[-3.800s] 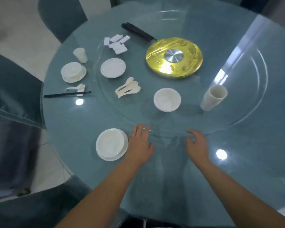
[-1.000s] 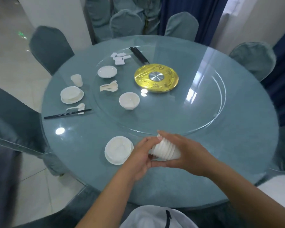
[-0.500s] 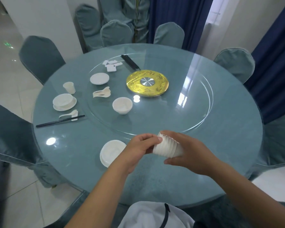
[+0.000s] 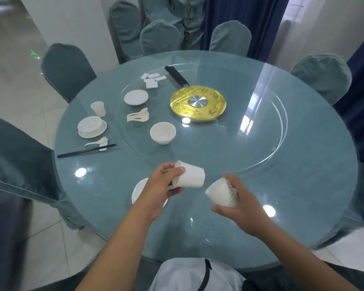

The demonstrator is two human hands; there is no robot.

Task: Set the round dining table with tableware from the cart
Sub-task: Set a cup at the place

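A person's left hand (image 4: 159, 191) grips a single white cup (image 4: 190, 177) held on its side above the near edge of a round glass-topped table (image 4: 303, 206), thumb across the cup's rim end and fingers curled beneath. The right hand (image 4: 243, 203) clasps a nested stack of cups (image 4: 222, 194), also tipped sideways, base toward the single cup; the two are close but apart. Both forearms reach in from the bottom of the frame.

Beneath the left hand lies a plate (image 4: 138, 191), mostly hidden by wrist and fingers. On the glass turntable (image 4: 261, 143) sit a bowl (image 4: 162, 133), a cluster of spoons (image 4: 138, 117), a small dish (image 4: 136, 97), white rests (image 4: 152, 80), black chopsticks (image 4: 176, 75) and a gold centre disc (image 4: 198, 106). At the left, a set place holds a cup, bowl on plate (image 4: 92, 127), spoon and chopsticks.

No writing or brand is legible anywhere; the disc's embossed pattern is too fine to read. How many cups the stack holds cannot be counted.
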